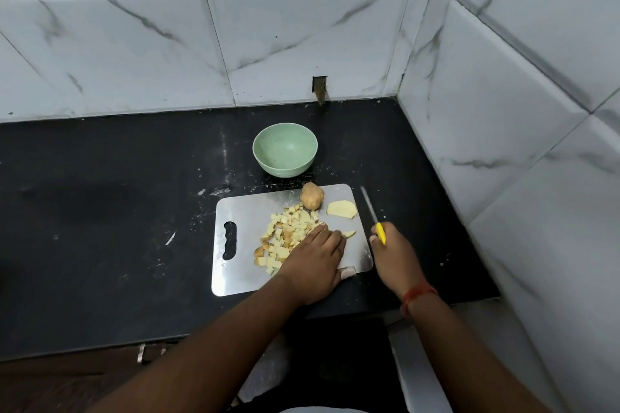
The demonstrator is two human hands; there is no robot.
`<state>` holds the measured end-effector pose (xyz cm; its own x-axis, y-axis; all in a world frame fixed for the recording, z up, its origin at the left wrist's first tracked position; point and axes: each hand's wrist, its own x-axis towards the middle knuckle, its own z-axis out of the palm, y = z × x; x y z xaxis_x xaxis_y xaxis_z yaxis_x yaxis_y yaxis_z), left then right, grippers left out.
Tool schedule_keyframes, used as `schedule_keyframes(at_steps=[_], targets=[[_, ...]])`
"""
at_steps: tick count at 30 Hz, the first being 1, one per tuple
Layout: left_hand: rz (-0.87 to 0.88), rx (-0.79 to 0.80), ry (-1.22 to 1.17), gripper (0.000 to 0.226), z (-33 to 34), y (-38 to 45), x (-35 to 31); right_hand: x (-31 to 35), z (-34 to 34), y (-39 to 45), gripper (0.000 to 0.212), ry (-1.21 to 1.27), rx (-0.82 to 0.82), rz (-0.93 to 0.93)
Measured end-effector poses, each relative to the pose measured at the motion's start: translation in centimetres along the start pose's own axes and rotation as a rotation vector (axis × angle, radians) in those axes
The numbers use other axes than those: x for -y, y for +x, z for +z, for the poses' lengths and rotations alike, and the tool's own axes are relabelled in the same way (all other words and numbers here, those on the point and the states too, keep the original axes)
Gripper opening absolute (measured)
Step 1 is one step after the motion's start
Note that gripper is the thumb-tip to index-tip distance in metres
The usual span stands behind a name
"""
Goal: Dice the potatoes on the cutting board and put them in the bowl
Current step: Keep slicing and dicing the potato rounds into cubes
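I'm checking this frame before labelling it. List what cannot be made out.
Head view, the only one:
- What lies under the left hand: its palm covers potato on the cutting board.
- The knife blade: blurred, its edge unreadable.
- The right hand fingers' grip on the yellow handle: hidden behind the hand's back.
- The green bowl base: hidden by its wall.

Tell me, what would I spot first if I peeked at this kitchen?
Probably the pile of diced potato on the shiny metal cutting board, with the left hand resting on it. Right of the board, the right hand holds a yellow-handled knife. Behind the board sits an empty green bowl on the black counter.
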<state>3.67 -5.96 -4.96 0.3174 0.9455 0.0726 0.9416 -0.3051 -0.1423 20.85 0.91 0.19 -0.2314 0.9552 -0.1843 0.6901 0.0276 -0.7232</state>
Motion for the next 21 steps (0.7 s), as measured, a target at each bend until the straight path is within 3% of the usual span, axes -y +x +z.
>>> schedule_keyframes(at_steps=[7,21], targets=[[-0.095,0.081,-0.123,0.073,-0.9,0.4,-0.4,-0.7,0.4,-3.9,0.011,-0.302,0.179,0.035],[-0.1,0.138,-0.093,0.07,-1.1,0.6,-0.6,1.5,1.1,-3.2,0.028,-0.422,0.283,0.192]])
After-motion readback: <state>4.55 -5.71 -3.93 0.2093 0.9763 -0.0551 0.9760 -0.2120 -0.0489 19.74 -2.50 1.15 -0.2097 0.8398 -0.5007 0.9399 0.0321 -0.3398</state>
